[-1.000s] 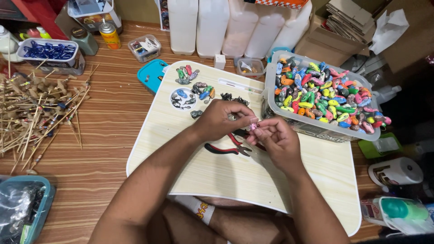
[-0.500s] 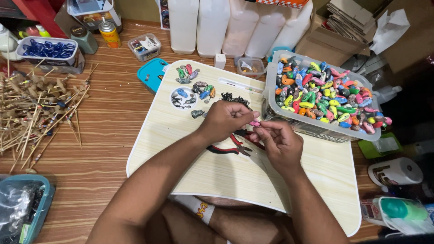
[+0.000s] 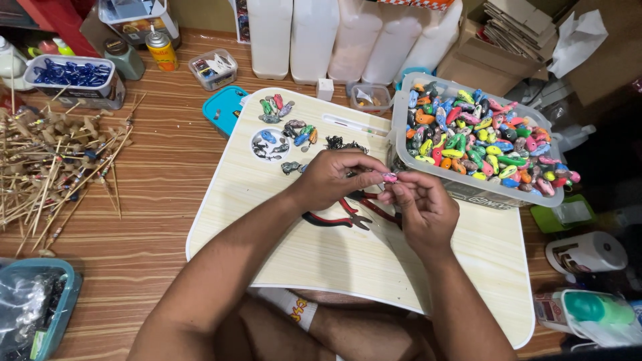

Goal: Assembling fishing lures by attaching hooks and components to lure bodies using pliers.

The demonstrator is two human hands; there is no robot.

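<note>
My left hand [image 3: 334,179] and right hand [image 3: 418,204] have drawn together since a second ago, both pinching a small pink bead [image 3: 389,177] above the board [image 3: 281,247], over red-handled pliers [image 3: 341,215]; I judge fine assembly under way beside the bead tub [image 3: 428,167].

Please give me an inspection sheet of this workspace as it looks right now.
Surface: pale wooden lap board on a striped wood floor.
Job's things: small pink piece pinched between left hand and right hand; red-handled pliers lie beneath.
Clutter: clear tub of multicoloured pieces; loose coloured pieces; pile of sticks; blue bead tray.
Grips: both hands closed on the pink piece.
Cables: nothing seen.
Surroundings: white jugs, cardboard boxes.
</note>
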